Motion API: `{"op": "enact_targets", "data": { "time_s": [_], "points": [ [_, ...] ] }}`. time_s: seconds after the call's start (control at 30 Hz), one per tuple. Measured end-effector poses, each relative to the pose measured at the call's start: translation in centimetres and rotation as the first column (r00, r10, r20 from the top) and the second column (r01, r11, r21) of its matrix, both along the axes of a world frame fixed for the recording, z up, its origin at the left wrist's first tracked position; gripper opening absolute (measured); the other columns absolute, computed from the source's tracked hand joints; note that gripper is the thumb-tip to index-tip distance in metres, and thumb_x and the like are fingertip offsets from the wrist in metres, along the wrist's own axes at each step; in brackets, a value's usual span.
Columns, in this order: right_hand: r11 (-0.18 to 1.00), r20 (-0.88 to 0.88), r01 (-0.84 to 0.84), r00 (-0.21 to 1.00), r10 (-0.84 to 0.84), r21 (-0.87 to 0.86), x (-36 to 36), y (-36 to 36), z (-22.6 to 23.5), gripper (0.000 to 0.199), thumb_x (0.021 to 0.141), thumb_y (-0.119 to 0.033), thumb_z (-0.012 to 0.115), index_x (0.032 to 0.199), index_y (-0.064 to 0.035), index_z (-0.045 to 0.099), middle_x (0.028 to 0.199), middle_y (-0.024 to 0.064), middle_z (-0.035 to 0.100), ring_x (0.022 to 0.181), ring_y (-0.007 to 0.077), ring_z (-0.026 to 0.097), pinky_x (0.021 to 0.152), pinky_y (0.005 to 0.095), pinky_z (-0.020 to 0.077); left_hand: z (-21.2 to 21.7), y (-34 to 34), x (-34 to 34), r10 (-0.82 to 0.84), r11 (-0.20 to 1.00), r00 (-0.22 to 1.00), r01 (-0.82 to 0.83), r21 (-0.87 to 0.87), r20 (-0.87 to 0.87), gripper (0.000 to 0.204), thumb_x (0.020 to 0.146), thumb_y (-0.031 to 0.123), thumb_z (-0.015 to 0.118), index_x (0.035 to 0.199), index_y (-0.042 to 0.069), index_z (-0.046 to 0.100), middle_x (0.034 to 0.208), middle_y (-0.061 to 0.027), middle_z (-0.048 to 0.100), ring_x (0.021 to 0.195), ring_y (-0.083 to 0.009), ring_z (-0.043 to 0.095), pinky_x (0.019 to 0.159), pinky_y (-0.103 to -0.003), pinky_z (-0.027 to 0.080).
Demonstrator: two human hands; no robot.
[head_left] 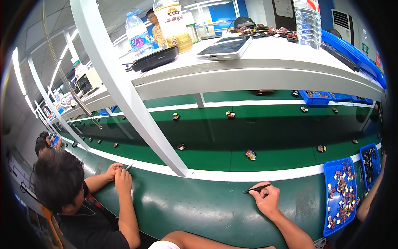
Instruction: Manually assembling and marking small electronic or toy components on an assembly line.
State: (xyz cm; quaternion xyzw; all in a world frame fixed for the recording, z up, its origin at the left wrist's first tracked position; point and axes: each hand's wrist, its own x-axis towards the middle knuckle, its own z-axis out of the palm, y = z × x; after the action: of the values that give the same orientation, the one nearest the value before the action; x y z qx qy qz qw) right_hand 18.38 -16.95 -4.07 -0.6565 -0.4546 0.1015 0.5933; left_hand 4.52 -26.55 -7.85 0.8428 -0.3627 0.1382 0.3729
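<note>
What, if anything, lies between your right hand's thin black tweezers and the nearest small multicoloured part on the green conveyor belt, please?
Only the white edge strip crosses between the thin black tweezers in the right hand and the small multicoloured part; no object blocks.

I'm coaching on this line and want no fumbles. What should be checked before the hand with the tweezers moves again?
1. Tweezers gripped in the right hand: ok.
2. Tweezer tips free of any part: cannot tell, too small.
3. Small part lying on the green belt ahead, past the white rail: ok.
4. Blue tray at the right stocked with parts: ok.
5. Left hand's place: cannot tell, out of view.
6. Co-worker's hands well apart: ok.
</note>
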Motion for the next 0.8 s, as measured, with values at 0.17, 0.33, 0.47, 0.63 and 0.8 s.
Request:
{"op": "enact_targets", "data": {
  "time_s": [0.17,0.33,0.47,0.63,0.8],
  "points": [
    [1.000,0.008,0.011,1.000,-0.011,-0.007,0.2,-0.2,-0.1,0.015,0.078,0.005,0.079,0.088,0.0013,0.068,0.068,0.0005,0.066,0.047,0.0024,0.044,0.047,0.0203,0.0332,-0.3,-0.2,0.1,0.003,0.999,1.000,-0.002,-0.047,0.009,0.017,0.088,0.018,0.058,0.084,0.002,0.056,0.076,-0.0143,0.057,0.067,-0.0313,0.061,0.053,-0.043,0.047],
    [1.000,0.007,0.012,1.000,-0.012,0.016,0.0,0.1,0.1,0.015,0.078,0.004,0.080,0.087,0.0005,0.069,0.065,-0.0001,0.064,0.047,0.0024,0.044,0.047,0.0208,0.0329,-0.4,-0.3,0.1,0.018,0.998,1.000,-0.017,-0.056,0.022,0.017,0.087,0.017,0.059,0.082,0.001,0.057,0.075,-0.0142,0.058,0.065,-0.0313,0.061,0.052,-0.043,0.046],
    [1.000,0.032,0.020,0.999,-0.020,0.008,0.5,0.0,-0.3,0.015,0.077,0.004,0.080,0.087,-0.0001,0.070,0.064,-0.0004,0.063,0.048,0.0025,0.044,0.048,0.0211,0.0332,-1.1,-0.5,0.5,0.014,0.998,0.999,-0.012,-0.062,0.033,0.017,0.088,0.017,0.059,0.082,0.001,0.057,0.074,-0.0144,0.058,0.064,-0.0314,0.060,0.051,-0.044,0.046],
    [0.999,0.009,0.037,0.999,-0.037,0.006,0.6,0.0,-0.6,0.016,0.076,0.003,0.082,0.086,-0.0002,0.070,0.062,-0.0002,0.060,0.046,0.0037,0.040,0.047,0.0224,0.0313,-1.6,-0.7,0.8,0.008,0.995,0.999,-0.004,-0.095,0.047,0.018,0.088,0.017,0.058,0.082,0.000,0.058,0.073,-0.0152,0.058,0.063,-0.0319,0.060,0.051,-0.044,0.045],
    [1.000,0.033,0.023,0.999,-0.022,-0.003,0.7,-0.2,-0.5,0.015,0.077,0.005,0.080,0.086,0.0007,0.069,0.065,-0.0009,0.061,0.048,0.0024,0.042,0.047,0.0207,0.0334,-1.7,-0.7,0.6,-0.007,0.994,0.999,0.012,-0.110,0.048,0.018,0.089,0.016,0.057,0.082,0.000,0.058,0.072,-0.0158,0.057,0.060,-0.0324,0.059,0.051,-0.044,0.045]
  ]
}}
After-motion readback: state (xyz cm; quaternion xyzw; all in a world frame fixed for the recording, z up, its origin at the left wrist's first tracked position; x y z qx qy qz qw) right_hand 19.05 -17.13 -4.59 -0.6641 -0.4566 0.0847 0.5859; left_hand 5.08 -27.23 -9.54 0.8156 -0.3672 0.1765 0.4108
